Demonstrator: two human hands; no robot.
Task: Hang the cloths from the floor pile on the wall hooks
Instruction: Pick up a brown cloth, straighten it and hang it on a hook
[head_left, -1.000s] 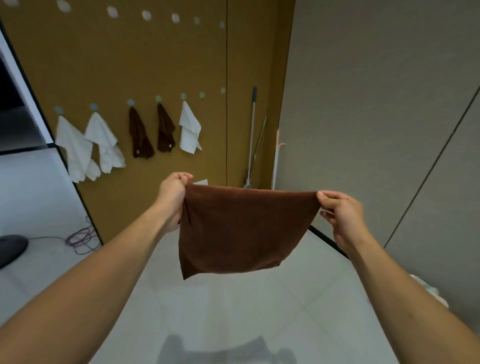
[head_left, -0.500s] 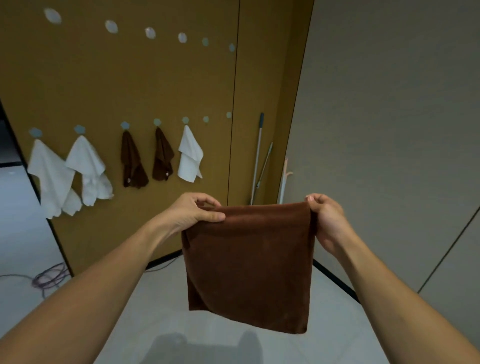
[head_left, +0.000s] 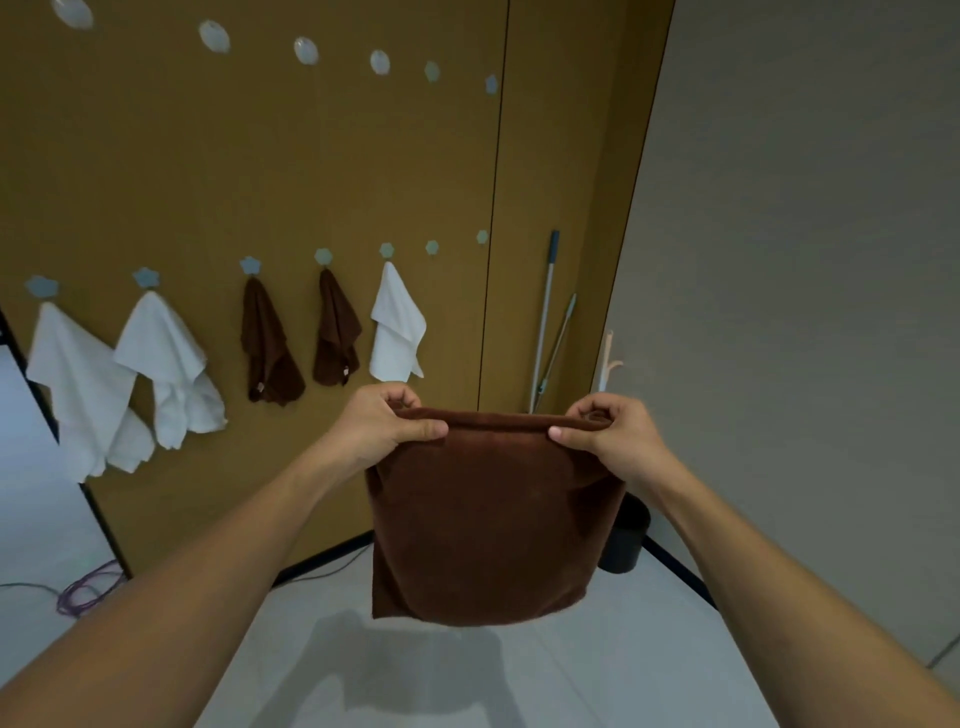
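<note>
A brown cloth hangs in front of me, folded over at its top edge. My left hand pinches its top left corner and my right hand pinches its top right corner. On the ochre wall behind, a lower row of blue flower-shaped hooks carries two white cloths at the left, two brown cloths in the middle and one white cloth to their right. Two hooks right of that white cloth are bare. An upper row of pale hooks is bare too. The floor pile is out of view.
Two long mop handles lean in the corner between the ochre wall and the grey wall. A dark bin stands on the floor behind the cloth. Purple and grey cables lie on the pale floor at the left.
My hands have drawn closer together along the cloth's top edge, so it hangs narrower and longer. The view has tilted up and moved nearer the wall.
</note>
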